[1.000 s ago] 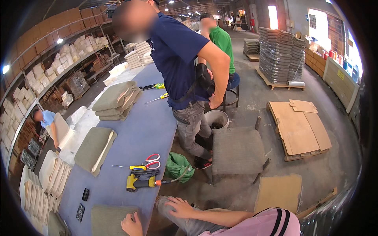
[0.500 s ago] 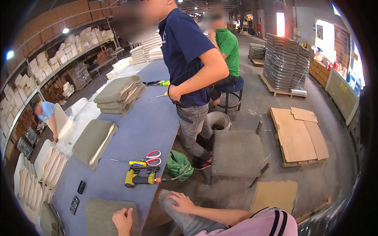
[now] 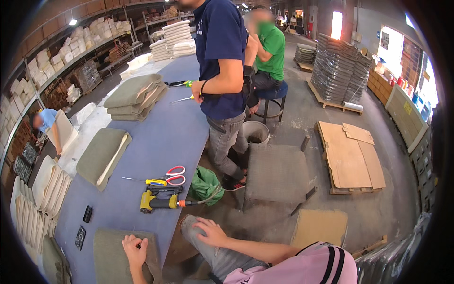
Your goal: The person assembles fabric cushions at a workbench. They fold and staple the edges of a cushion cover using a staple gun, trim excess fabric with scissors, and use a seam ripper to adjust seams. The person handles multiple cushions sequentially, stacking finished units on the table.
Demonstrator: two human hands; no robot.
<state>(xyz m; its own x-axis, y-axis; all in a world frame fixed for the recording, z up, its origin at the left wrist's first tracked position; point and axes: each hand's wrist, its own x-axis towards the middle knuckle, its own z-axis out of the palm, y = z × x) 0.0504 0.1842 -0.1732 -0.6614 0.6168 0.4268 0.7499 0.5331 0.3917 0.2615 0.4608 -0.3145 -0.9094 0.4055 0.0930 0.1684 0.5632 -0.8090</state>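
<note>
My left hand [image 3: 135,251] rests with curled fingers on an olive-green fabric cushion piece [image 3: 108,251] at the table's near end. Nothing shows in its fingers. My right hand [image 3: 210,233] lies over my raised knee in grey jeans, fingers spread, holding nothing. Beyond the left hand, a black and yellow air stapler [image 3: 163,200] lies on the blue-grey table [image 3: 156,142], its hose joined by an orange fitting. Just past it are red-handled scissors [image 3: 176,176] and a yellow-handled screwdriver [image 3: 155,182]. A black remote-like device [image 3: 81,237] and a small black object [image 3: 88,214] lie to the left.
A folded olive cover [image 3: 101,154] and a stack of covers [image 3: 132,97] lie farther along the table. A co-worker in navy [image 3: 222,61] stands at its right edge; another in green [image 3: 269,52] sits behind. An upholstered frame [image 3: 276,173] and a cardboard-topped pallet [image 3: 352,158] occupy the floor.
My view has shifted, so most things sit farther left and higher. The standing co-worker's near hand has moved toward the table's tools. My hands stay on the cushion piece and knee.
</note>
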